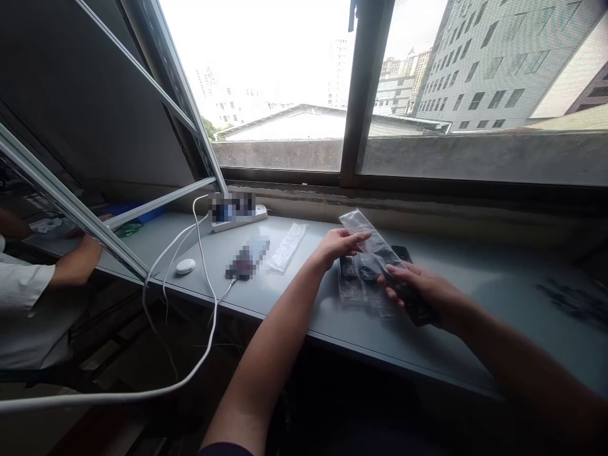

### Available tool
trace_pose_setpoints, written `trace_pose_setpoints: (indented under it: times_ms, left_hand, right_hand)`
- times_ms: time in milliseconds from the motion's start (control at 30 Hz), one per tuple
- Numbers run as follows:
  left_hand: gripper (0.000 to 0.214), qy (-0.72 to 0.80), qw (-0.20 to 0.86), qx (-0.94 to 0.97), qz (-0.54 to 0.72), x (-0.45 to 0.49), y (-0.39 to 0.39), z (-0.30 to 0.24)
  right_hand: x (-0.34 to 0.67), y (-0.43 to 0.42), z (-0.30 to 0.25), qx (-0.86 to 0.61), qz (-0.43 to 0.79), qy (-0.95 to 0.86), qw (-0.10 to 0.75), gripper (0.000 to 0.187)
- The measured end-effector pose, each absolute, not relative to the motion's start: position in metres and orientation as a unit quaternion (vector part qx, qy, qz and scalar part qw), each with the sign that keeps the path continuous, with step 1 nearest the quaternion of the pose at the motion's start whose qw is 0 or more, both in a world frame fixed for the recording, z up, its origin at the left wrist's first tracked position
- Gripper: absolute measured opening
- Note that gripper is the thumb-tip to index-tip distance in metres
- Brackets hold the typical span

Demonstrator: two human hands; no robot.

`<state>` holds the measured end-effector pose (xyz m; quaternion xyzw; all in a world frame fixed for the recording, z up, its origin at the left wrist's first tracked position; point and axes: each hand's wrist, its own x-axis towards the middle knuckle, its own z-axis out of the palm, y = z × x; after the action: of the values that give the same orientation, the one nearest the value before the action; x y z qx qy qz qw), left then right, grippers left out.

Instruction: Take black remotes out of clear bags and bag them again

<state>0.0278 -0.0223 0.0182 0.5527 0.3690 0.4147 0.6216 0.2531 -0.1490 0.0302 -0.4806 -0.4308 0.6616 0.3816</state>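
Observation:
My left hand (335, 248) pinches a clear plastic sleeve (363, 226) between thumb and fingers, near its far end. My right hand (422, 288) is closed around a long black object that looks like a remote control (418, 311). This object's upper end meets the near end of the sleeve; whether it lies inside the plastic I cannot tell. Beneath both hands, clear bags (351, 291) with dark pieces in them lie on the grey desk (456, 348). Another black piece (401, 253) shows just behind my right hand, partly covered.
Left of my arm lie a whitish plastic packet (288, 247), a blurred phone-like device (247, 258) on a cable and a white oval case (185, 266). A power strip (240, 218) stands by the window. A metal frame (156, 218) separates off another person's arm (78, 259). Small dark pieces (572, 301) lie far right.

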Motion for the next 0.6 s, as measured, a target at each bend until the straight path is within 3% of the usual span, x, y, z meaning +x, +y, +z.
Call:
trace_pose_setpoints:
  times_ms: [433,600]
  left_hand:
    - [0.058,0.317,0.602,0.644,0.35,0.028,-0.024,0.017]
    - [0.055,0.316,0.562,0.613,0.456,0.03,-0.019,0.016]
  right_hand:
    - [0.249,-0.153,0.038,-0.482,0.657,-0.429,0.39,0.038]
    - [0.252,-0.151,0.034,-0.469,0.662,-0.448,0.377,0.041]
